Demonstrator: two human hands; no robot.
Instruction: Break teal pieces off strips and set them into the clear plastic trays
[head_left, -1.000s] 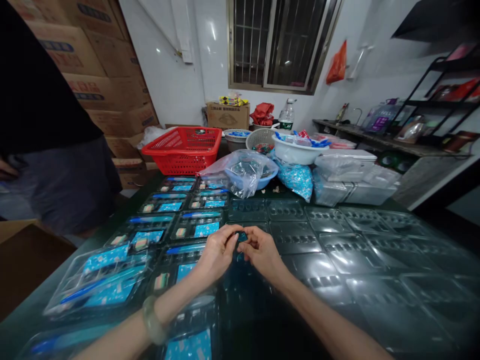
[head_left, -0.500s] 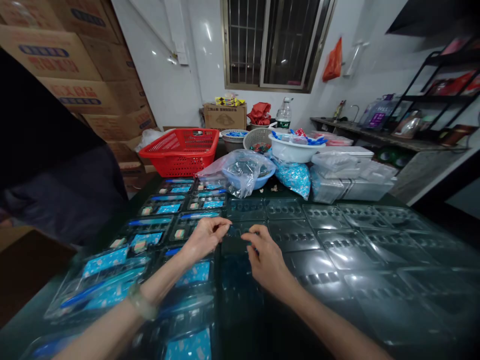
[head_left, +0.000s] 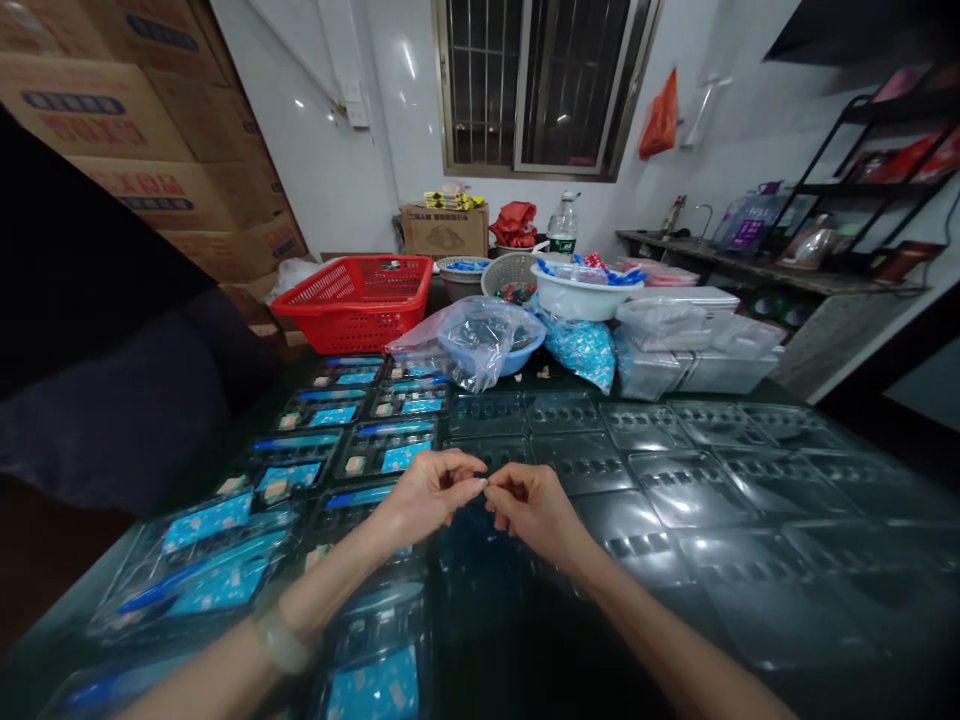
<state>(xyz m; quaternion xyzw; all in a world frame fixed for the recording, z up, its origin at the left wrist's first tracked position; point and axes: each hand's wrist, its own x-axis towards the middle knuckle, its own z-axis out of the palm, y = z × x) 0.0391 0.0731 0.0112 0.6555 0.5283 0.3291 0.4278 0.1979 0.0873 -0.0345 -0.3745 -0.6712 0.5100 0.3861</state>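
My left hand (head_left: pixel 431 492), with a pale bangle (head_left: pixel 281 640) on its wrist, is closed in a pinch. Its fingertips meet those of my right hand (head_left: pixel 534 508), which is also pinched. Something small and dark shows between the fingertips, too little of it to name. Below and left of my hands lie clear plastic trays holding blue pens (head_left: pixel 364 497), blue patterned packets (head_left: pixel 375 685) and small striped blocks (head_left: pixel 355 465). To the right, rows of clear plastic trays (head_left: pixel 679 485) with nothing in them cover the dark table.
Behind the trays stand a red basket (head_left: pixel 352 310), a blue basin (head_left: pixel 517 355) under plastic film, a white basin (head_left: pixel 585 298), a bag of blue packets (head_left: pixel 581 350) and stacked clear boxes (head_left: pixel 697 365). A person in dark clothes (head_left: pixel 135 380) is at the left, near stacked cartons (head_left: pixel 97 115).
My hands have come together and slightly nearer to me. The right fingers, apart before, are now pinched against the left fingertips. The view has shifted a little.
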